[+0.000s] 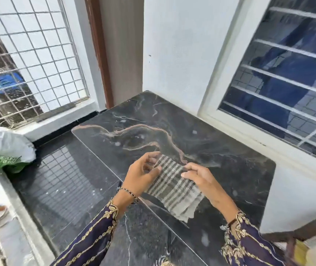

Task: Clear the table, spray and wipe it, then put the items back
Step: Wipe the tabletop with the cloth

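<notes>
Embroidered navy sleeves, bare hands
Gold leafy embroidery is edging both cuffs; a thin beaded bangle (128, 192) is circling the left wrist.

The cloth (174, 187) lies over the near middle of the table (230, 169), between both hands; a window (280, 77) stands right of the table. A bag (3, 148) sits far left on the lower ledge (67, 179).

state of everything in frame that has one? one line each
cloth: folded, held above the table by both hands
left hand: gripping the cloth's left edge
right hand: pinching the cloth's right edge
table: bare dark marble, a few pale spots on it
plastic bag: crumpled, resting on the ledge to the left
window: shut, barred
</notes>
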### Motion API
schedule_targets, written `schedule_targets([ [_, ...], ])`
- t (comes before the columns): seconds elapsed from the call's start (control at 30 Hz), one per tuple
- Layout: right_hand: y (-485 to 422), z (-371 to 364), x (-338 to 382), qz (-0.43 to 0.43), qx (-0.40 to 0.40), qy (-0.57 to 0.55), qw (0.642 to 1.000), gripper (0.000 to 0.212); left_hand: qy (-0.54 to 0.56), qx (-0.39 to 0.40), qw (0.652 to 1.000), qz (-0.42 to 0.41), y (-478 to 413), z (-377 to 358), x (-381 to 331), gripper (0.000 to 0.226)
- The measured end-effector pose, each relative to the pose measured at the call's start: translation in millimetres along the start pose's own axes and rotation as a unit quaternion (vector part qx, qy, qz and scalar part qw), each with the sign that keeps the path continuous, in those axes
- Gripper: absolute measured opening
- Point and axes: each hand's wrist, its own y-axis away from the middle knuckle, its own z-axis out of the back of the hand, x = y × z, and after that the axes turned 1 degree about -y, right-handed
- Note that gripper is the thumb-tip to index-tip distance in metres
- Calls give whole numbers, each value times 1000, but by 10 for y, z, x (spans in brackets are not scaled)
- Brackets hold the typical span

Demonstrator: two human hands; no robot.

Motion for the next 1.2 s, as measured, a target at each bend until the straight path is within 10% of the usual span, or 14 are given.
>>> schedule_targets([
  [0.4, -1857, -940, 411, 8, -174, 233, 957, 8, -31, -59, 993, 93, -925, 1350, 963, 27],
  [0.63, -3047, -1953, 568, -6, 58, 406, 912, 45, -94, -42, 980, 171, -1610, 2118, 1526, 18],
  [0.93, -3284, -2362, -5, 37, -23, 361, 931, 55, -96, 1, 969, 229, -2108, 2511, 1837, 15],
  [1.2, -3718, -3022, -81, -42, -131, 492, 860, 86, -137, 86, 972, 173, -2471, 3152, 1996, 9],
])
